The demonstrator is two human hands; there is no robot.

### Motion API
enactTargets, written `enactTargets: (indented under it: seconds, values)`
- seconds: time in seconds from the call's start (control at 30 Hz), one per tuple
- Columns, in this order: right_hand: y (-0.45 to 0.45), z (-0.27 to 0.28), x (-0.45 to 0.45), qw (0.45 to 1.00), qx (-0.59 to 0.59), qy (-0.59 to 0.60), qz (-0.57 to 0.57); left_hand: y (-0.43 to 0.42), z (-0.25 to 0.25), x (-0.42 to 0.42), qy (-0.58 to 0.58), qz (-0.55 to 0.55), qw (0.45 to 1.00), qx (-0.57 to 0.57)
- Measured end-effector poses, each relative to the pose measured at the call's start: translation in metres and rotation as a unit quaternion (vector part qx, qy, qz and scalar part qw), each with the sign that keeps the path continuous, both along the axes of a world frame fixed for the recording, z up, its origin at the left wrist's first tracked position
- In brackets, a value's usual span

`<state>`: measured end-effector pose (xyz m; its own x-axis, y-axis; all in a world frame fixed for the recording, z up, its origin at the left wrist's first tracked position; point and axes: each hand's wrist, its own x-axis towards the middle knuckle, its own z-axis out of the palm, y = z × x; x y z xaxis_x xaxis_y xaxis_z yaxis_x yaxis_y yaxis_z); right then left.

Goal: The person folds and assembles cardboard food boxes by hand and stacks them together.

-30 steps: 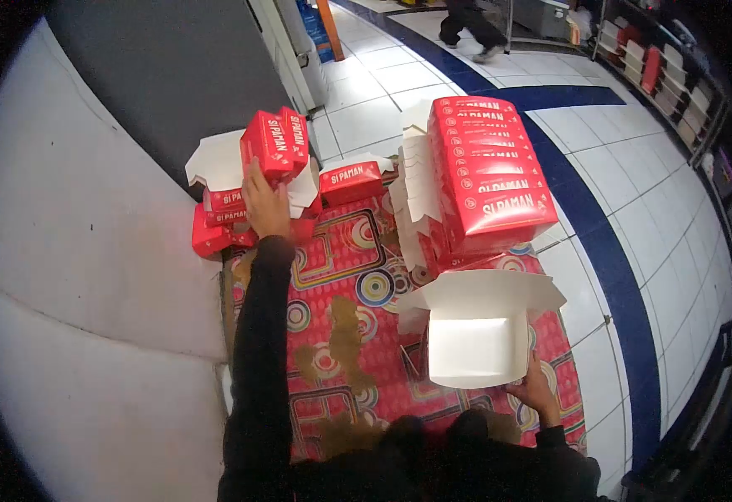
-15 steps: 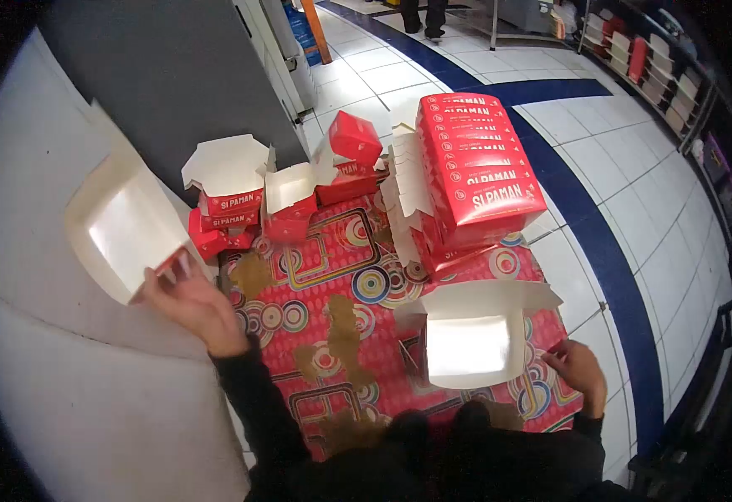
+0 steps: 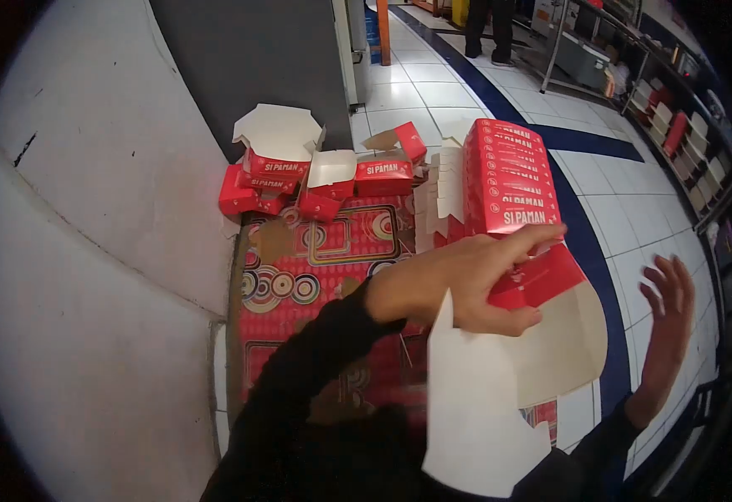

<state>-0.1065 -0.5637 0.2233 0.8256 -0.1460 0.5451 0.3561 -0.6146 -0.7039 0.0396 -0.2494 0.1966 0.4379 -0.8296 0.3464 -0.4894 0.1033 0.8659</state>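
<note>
My left hand (image 3: 470,280) is closed over a red-and-white cardboard food box (image 3: 550,280), its fingers and thumb spread across the red side. A broad white flap (image 3: 483,410) hangs below the hand, and a cream panel (image 3: 562,347) spreads to the right. Whether these parts belong to one box or two, I cannot tell. My right hand (image 3: 671,301) is raised to the right of the box, fingers apart and holding nothing. Just behind my left hand stands a tall stack of nested red boxes (image 3: 512,171) lettered "SI PAMAN".
Several folded boxes (image 3: 278,155) stand at the back left on a pink patterned mat (image 3: 290,259) with worn patches. A whitish wall (image 3: 98,217) runs along the left. Behind is a grey panel (image 3: 257,58). A person's legs (image 3: 490,29) and metal shelving (image 3: 675,125) show farther off.
My left hand has swung from the far left to the right, in front of the stack, over a box. My right hand has risen and moved outward. The camera view has shifted.
</note>
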Motion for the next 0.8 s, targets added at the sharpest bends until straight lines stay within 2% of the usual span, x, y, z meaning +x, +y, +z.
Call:
enactTargets:
  seconds: [0.03,0.07,0.13,0.17,0.2,0.27,0.3,0.33,0.4,0.47,0.5,0.53,0.6,0.67,0.73,0.8]
  values:
    - [0.018,0.008,0.008,0.998,-0.006,0.055,0.025,-0.011,-0.007,0.007,-0.053,-0.036,0.998,-0.020]
    - [0.042,0.017,0.016,0.992,-0.012,0.113,0.046,-0.014,-0.002,0.010,-0.049,-0.044,0.998,-0.025]
    - [0.067,0.028,0.027,0.967,0.006,0.191,0.170,-0.023,0.012,0.018,0.016,-0.032,0.997,0.067]
    - [0.080,0.027,0.034,0.965,0.027,0.195,0.173,-0.031,0.009,0.027,0.030,-0.038,0.995,0.081]
    - [0.086,0.024,0.040,0.963,0.049,0.198,0.176,-0.034,0.012,0.031,-0.071,-0.008,0.995,0.065]
    - [0.083,0.021,0.052,0.967,0.039,0.202,0.147,-0.033,0.039,0.029,-0.034,-0.009,0.979,0.203]
    - [0.081,0.018,0.056,0.971,0.029,0.194,0.140,-0.037,0.036,0.036,-0.027,-0.016,0.979,0.201]
    - [0.076,0.012,0.056,0.969,0.030,0.201,0.138,-0.039,0.033,0.045,0.011,-0.034,0.984,0.172]
    - [0.064,-0.001,0.059,0.962,0.124,0.220,0.106,-0.038,0.019,0.050,0.053,-0.047,0.987,0.141]
    - [0.059,-0.021,0.053,0.969,0.132,0.190,0.082,-0.035,0.004,0.053,0.227,-0.019,0.973,0.035]
    - [0.050,-0.030,0.045,0.970,0.163,0.175,0.050,-0.028,-0.003,0.041,0.199,0.045,0.979,-0.010]
    - [0.045,-0.038,0.037,0.968,0.194,0.160,0.018,-0.018,-0.007,0.031,0.200,0.045,0.979,-0.013]
    - [0.048,-0.058,0.017,0.959,0.221,0.177,-0.008,0.008,-0.018,0.011,0.233,0.171,0.955,-0.064]
    - [0.055,-0.080,-0.003,0.938,0.278,0.200,-0.057,0.031,-0.033,-0.010,0.276,0.226,0.933,-0.051]
    - [0.062,-0.099,-0.017,0.912,0.335,0.214,-0.097,0.056,-0.063,-0.028,0.287,0.210,0.934,0.030]
    - [0.065,-0.119,-0.025,0.875,0.417,0.216,-0.114,0.075,-0.102,-0.046,0.370,0.050,0.921,0.112]
